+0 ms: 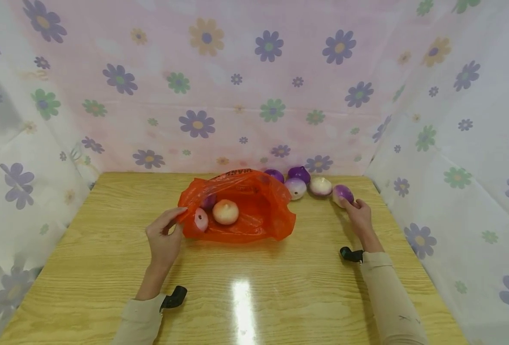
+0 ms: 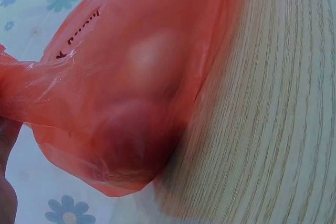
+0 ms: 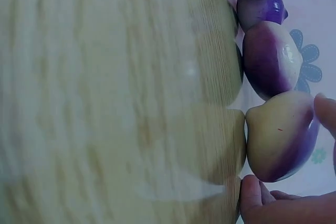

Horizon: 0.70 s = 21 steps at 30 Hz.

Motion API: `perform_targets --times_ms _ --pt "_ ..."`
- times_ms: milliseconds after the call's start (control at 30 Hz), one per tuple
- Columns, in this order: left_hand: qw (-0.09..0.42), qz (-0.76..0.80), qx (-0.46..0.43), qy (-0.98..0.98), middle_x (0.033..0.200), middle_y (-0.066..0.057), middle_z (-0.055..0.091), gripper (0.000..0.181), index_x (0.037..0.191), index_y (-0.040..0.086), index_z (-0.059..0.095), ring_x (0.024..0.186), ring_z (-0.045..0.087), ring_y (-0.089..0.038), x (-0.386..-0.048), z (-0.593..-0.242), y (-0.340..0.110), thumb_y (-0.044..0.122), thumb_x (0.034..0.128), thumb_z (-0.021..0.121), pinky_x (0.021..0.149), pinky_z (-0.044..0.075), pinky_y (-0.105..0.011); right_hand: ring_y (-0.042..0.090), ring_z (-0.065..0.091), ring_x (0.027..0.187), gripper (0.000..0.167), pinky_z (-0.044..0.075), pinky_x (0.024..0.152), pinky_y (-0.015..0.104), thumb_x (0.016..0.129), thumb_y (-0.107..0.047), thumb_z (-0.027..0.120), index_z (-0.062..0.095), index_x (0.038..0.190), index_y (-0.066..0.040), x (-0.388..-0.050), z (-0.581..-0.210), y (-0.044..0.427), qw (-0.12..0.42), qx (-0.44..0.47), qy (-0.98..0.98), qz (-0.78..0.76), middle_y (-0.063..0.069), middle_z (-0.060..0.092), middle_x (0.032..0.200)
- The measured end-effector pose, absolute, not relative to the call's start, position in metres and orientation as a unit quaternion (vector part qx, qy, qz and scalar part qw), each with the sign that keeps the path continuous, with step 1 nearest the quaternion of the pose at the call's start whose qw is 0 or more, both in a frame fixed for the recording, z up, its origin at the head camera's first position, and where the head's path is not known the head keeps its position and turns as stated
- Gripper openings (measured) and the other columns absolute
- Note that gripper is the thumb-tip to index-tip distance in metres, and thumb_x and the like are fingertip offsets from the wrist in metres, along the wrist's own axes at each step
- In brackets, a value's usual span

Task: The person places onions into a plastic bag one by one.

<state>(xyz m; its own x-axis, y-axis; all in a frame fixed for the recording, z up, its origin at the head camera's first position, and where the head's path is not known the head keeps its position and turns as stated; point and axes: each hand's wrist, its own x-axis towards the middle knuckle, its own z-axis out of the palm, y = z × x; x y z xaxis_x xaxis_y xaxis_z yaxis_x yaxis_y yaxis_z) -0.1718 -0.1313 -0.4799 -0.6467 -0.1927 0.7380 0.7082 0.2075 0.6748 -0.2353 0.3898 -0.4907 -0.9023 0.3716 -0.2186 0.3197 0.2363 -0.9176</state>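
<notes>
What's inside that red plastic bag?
Three onion-like pieces show in the red plastic bag: a pale round one, a pinkish one and a darker purple one, partly hidden. Whether more lie behind its folds can't be seen.

- Table [image 1: 297, 273]: light yellow-brown wood grain, glossy (bright glare streak [image 1: 242, 311] at the near middle).
- Red plastic bag [image 1: 284, 220]: on the table, toward the back, mouth facing the near side (black print on its upper part).
- Purple bulb [image 1: 274, 175]: near the back edge, partly hidden by the bag.
- Dark purple bulb [image 1: 299, 174]: also near the back edge, tip up.
- Pale lilac bulb [image 1: 296, 189]: just in front of the dark one, beside the bag.
- White bulb [image 1: 320, 187]: next one right, purplish base.
- Purple-and-white bulb [image 1: 343, 192]: right end, its underside seemingly touching the wood.
</notes>
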Motion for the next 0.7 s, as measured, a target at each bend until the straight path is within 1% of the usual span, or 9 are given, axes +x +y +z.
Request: perform_targets --times_ms 233,333,433,567,700 --pt "0.373 -0.604 -0.187 -0.68 0.097 -0.033 0.07 0.025 0.102 -0.014 0.072 0.1 0.07 0.0 -0.1714 -0.4792 -0.1307 -0.025 0.0845 0.059 0.09 0.056 -0.018 0.039 0.029 0.15 0.095 0.03 0.123 0.047 0.099 -0.043 0.062 0.008 0.159 0.007 -0.2387 -0.4914 0.3877 0.041 -0.212 -0.796 0.566 0.033 0.024 0.161" --pt "0.374 -0.602 -0.186 -0.68 0.097 -0.033 0.069 0.025 0.102 -0.014 0.072 0.1 0.07 0.0 -0.172 -0.4795 -0.131 -0.026 0.0841 0.059 0.089 0.056 -0.018 0.038 0.034 0.147 0.092 0.034 0.121 0.047 0.098 -0.042 0.064 0.015 0.159 0.007 -0.2396 -0.4916 0.3857 0.052 -0.216 -0.795 0.564 0.033 0.03 0.158" --pt "0.375 -0.602 -0.186 -0.68 0.097 -0.033 0.069 0.025 0.102 -0.014 0.072 0.1 0.07 0.0 -0.1721 -0.4792 -0.131 -0.026 0.0839 0.059 0.089 0.056 -0.018 0.036 0.037 0.146 0.091 0.036 0.12 0.046 0.096 -0.043 0.068 0.021 0.159 0.003 -0.24 -0.4919 0.3843 0.065 -0.23 -0.788 0.568 0.03 0.033 0.158" --pt "0.375 -0.604 -0.187 -0.678 0.097 -0.034 0.069 0.025 0.102 -0.014 0.072 0.1 0.07 -0.001 -0.1722 -0.4788 -0.1312 -0.026 0.0838 0.059 0.089 0.056 -0.018 0.033 0.038 0.145 0.09 0.038 0.119 0.041 0.093 -0.04 0.073 0.026 0.159 -0.001 -0.239 -0.4929 0.3826 0.087 -0.248 -0.768 0.584 0.025 0.035 0.159" --pt "0.375 -0.605 -0.184 -0.678 0.098 -0.033 0.07 0.025 0.102 -0.014 0.072 0.1 0.07 -0.001 -0.1721 -0.4783 -0.1319 -0.025 0.0841 0.059 0.089 0.056 -0.019 0.032 0.043 0.142 0.086 0.044 0.111 0.031 0.092 -0.039 0.074 0.032 0.158 -0.003 -0.2366 -0.4944 0.3815 0.105 -0.257 -0.767 0.578 0.024 0.042 0.155"
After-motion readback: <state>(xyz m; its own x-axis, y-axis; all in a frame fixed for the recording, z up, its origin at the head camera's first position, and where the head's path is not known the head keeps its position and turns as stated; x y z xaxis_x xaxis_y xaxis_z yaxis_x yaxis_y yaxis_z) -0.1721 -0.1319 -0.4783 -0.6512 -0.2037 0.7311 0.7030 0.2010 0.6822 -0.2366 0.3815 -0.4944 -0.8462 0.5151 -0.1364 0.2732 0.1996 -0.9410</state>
